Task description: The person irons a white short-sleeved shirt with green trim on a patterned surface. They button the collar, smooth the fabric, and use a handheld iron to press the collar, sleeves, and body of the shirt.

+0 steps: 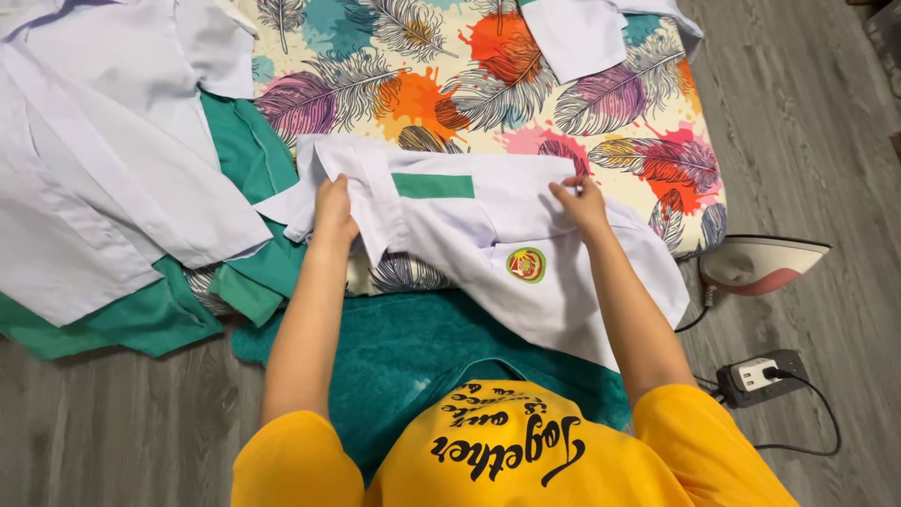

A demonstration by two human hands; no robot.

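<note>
Nearest to the camera was the person's yellow T-shirt, and both bare forearms went forward from it, almost straight, a little spread apart. Under the arms a teal towel lay on the grey wooden floor.

The left hand was closed, its fingers curled down over a fold of the white shirt near the shirt's left edge, gripping the cloth. The right hand pinched the upper edge of the same shirt between thumb and fingers, with the palm facing down. The white shirt lay spread between the two hands on the feather-print mat, its lower corner hanging over the mat's near edge onto the towel. It had a green strip near the collar and a round badge lower down.

To the left, a pile of white and green clothes covered the mat's left side and touched the shirt. To the right, the mat's edge was free, and beside it on the floor stood an iron, with a power strip nearer to the person. Farther away, another white garment lay at the mat's far edge. Between it and the hands the mat was bare.
</note>
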